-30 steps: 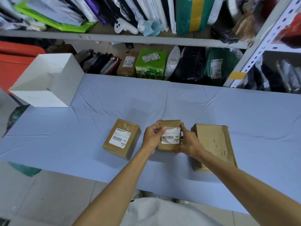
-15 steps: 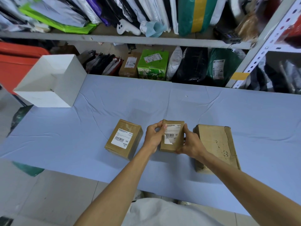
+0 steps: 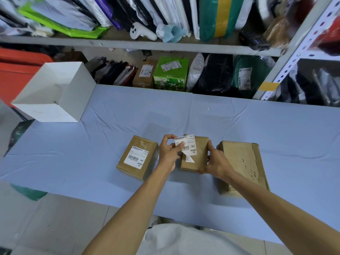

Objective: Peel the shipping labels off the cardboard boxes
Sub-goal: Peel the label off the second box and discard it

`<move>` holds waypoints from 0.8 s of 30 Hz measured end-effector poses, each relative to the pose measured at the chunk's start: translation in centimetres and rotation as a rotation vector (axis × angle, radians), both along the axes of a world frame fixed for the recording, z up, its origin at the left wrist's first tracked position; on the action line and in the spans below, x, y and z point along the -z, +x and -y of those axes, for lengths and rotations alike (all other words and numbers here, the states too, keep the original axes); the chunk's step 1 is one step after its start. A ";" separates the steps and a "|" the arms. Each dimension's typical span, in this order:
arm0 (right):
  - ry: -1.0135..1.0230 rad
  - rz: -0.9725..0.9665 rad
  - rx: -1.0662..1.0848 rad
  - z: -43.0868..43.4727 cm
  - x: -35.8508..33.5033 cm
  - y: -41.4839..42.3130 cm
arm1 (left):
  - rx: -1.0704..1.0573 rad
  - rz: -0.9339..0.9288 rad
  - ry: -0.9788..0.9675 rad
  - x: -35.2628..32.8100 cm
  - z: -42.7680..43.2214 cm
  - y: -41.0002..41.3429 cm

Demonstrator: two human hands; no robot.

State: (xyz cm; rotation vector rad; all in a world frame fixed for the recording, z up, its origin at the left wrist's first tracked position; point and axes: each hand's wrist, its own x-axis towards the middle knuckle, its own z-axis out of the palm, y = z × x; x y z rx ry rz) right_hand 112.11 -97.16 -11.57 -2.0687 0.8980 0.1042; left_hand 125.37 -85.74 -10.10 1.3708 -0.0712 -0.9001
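Observation:
Three brown cardboard boxes stand in a row on the blue-covered table (image 3: 184,115). My right hand (image 3: 217,162) grips the middle box (image 3: 200,159) by its right side. Between thumb and fingers, my left hand (image 3: 169,153) pinches the white shipping label (image 3: 189,146) of that box; the label is lifted and curled, with a torn strip hanging below it. On the left box (image 3: 138,157) a white label (image 3: 137,157) lies flat on top. No label shows on the bigger right box (image 3: 242,164).
An open white box (image 3: 73,100) sits at the table's far left corner. Behind the table, metal shelves (image 3: 139,44) hold parcels, bags and a green carton (image 3: 171,74). Tiled floor lies below the near edge.
The label, flat on the middle box a second ago, has been pulled up and away by my left hand. My right hand has stayed on the box's right side.

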 end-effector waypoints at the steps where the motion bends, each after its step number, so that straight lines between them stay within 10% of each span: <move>1: 0.001 -0.001 0.000 0.0 0.0 0.0 | 0.003 0.001 -0.006 -0.1 0.0 0.0; 24: 0.089 0.100 0.075 0.1 1.1 -0.7 | 0.267 0.292 0.085 2.5 -2.2 -1.0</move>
